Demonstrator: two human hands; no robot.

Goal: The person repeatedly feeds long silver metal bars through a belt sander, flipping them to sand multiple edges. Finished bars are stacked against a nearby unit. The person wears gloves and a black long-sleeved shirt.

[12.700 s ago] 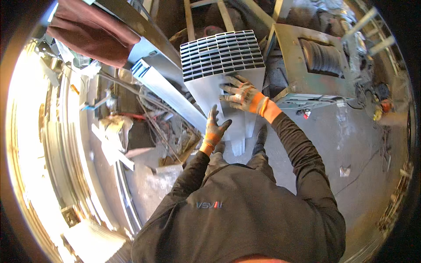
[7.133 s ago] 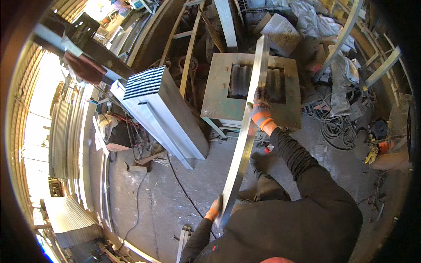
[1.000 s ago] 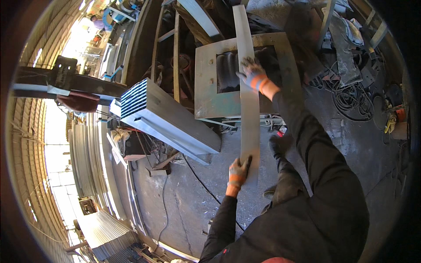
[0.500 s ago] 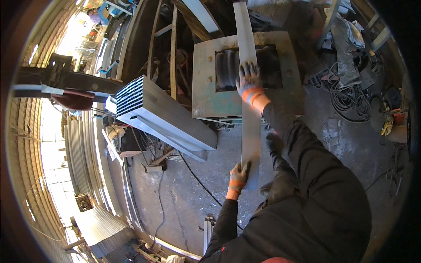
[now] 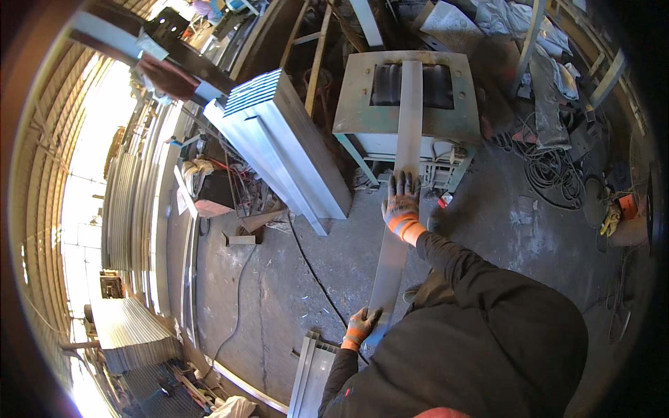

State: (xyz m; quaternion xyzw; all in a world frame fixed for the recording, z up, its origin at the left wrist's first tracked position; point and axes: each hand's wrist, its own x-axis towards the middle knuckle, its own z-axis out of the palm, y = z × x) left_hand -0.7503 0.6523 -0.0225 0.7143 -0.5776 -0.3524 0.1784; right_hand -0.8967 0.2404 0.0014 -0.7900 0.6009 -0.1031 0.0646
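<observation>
The metal bar [image 5: 410,139] lies beneath the right hand [image 5: 401,204] (palm flat, fingers extended, unclenched) and extends toward 12 o'clock, over the machine [image 5: 354,111]. At 7 o'clock from there, the left hand [image 5: 360,325] grasps the bar's left edge near its lower end.

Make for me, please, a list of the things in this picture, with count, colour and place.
machine: 1, grey-green, ahead
flat metal bar: 1, silver-grey, from over the machine toward the person
tube stack: 1, silver, left of the machine
coiled cable: count unclear, dark, right side
corrugated sheets: one pile, pale, lower left
cloth: 1, dark red, upper left
left grip: 1, grey-orange glove, at the bar's near part
right grip: 1, grey-orange glove, on the bar, farther along
</observation>
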